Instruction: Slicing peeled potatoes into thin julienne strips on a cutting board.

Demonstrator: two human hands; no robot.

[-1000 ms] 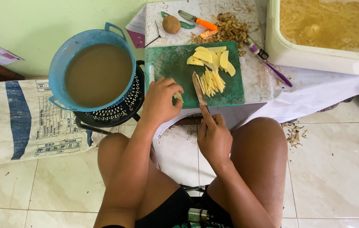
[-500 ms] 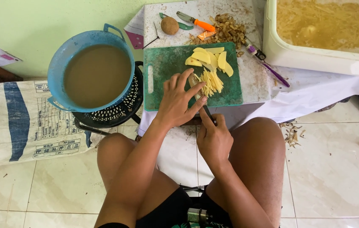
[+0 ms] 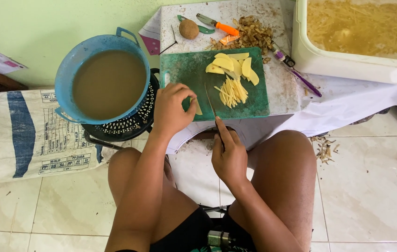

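The left hand has drawn back from the pile of thin yellow potato sticks, its fingers now pinching one pale potato slice on the green plastic cutting board; the right hand grips the knife just beside it.

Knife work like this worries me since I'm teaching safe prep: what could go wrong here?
The left hand pinches a potato slice right beside the knife held by the right hand, so the fingers could get nicked. The cutting board sits at the table's front edge and might slip.
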